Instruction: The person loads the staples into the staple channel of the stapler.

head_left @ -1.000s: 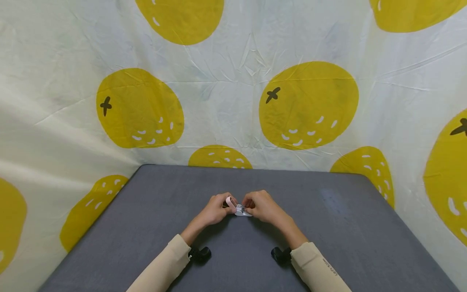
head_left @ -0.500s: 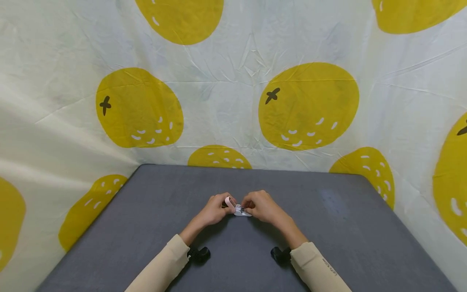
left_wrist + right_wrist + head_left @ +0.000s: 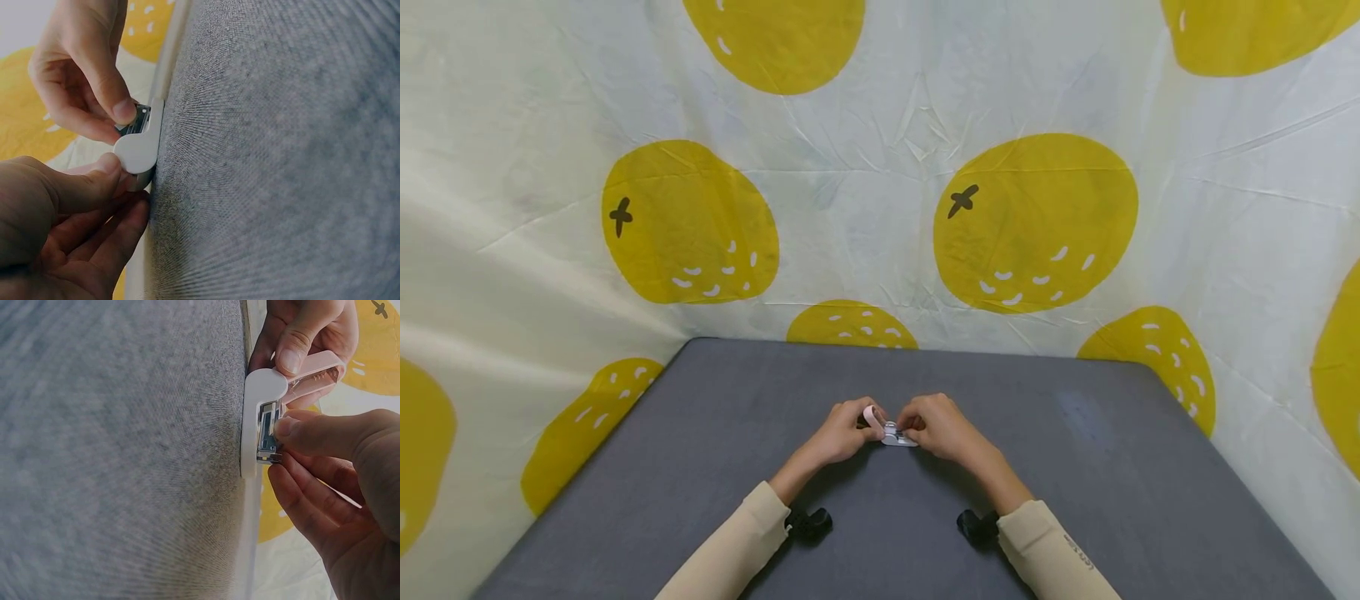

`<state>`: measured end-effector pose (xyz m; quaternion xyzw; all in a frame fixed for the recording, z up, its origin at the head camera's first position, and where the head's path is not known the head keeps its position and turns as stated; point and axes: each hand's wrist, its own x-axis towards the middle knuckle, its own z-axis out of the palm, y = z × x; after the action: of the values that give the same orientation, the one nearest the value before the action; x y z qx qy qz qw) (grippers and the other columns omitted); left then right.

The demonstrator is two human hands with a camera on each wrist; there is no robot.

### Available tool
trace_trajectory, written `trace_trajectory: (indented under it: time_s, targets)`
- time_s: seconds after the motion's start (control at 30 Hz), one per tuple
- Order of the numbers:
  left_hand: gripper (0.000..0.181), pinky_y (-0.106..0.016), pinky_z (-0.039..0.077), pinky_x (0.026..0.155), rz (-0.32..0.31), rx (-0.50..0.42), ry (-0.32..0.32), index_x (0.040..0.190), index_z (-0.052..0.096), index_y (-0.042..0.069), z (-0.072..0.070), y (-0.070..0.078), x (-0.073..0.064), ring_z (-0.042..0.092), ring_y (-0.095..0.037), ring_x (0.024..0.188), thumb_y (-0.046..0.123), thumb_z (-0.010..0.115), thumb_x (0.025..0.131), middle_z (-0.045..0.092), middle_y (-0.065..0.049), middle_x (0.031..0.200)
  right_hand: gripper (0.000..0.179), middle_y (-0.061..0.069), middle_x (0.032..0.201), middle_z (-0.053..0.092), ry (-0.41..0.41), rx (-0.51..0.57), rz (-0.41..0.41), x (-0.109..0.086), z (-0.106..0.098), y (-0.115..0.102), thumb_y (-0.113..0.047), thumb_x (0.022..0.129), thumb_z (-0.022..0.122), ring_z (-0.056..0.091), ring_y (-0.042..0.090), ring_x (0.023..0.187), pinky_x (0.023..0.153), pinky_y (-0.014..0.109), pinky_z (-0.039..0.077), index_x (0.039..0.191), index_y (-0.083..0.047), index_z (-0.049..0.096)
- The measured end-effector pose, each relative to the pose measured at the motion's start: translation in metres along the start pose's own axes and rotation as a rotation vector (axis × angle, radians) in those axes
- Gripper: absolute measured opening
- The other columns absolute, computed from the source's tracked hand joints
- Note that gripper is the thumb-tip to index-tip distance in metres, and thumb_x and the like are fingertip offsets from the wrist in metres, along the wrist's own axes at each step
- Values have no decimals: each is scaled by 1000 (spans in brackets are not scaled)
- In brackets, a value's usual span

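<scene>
We note barely any change over the last second: left hand (image 3: 847,430) grips the stapler (image 3: 249,428) on the table (image 3: 880,533), pink lid (image 3: 326,360) raised, right hand (image 3: 940,425) pinches its metal tray (image 3: 267,434), so we judge the work there steady and not yet done.

The head camera looks forward and down from high and well back, taking in the grey table (image 3: 895,533), the curtain (image 3: 850,225) behind it and, quite small, the left hand (image 3: 842,431) and the right hand (image 3: 942,427). The left wrist camera is near and low, facing toward the right hand, with the table sideways at the right of its view, while the right wrist camera, also near, faces toward the left hand, with the table at left. All three views share the hands and the stapler (image 3: 265,387).
</scene>
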<state>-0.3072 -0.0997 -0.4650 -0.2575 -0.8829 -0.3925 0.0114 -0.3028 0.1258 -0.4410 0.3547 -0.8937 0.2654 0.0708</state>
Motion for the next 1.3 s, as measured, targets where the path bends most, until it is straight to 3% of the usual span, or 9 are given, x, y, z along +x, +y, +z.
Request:
trace_trajectory:
  time_s: [0.37, 0.6, 0.87, 1.3]
  targets:
    - [19, -36, 55, 87, 4, -2, -9, 111, 74, 9, 0, -2, -1, 72, -21, 100, 11, 77, 92, 77, -6, 108, 10, 7, 86, 75, -12, 10, 0, -1, 2, -1, -2, 87, 78, 67, 11, 75, 67, 24, 52, 92, -9, 81]
    - [17, -38, 55, 89, -15, -15, -6, 109, 74, 12, 2, -1, -1, 71, -20, 102, 12, 77, 92, 77, -5, 108, 14, 1, 83, 73, -4, -4, 1, -2, 4, 0, 3, 85, 76, 67, 11, 74, 67, 24, 53, 90, -10, 81]
    - [18, -35, 55, 87, 4, 6, 3, 109, 74, 11, 1, -2, -2, 72, -20, 100, 12, 77, 92, 77, -6, 108, 12, 7, 84, 74, -14, -8, -1, -2, 3, -2, 1, 87, 74, 69, 13, 76, 68, 25, 55, 90, -8, 81]
    - [19, -36, 54, 87, -11, -14, -8, 112, 74, 11, 2, -1, -3, 71, -19, 101, 10, 75, 93, 77, -5, 110, 16, 0, 83, 74, -18, -33, 8, -1, 4, -1, 4, 84, 75, 66, 10, 74, 67, 25, 54, 88, -10, 81]
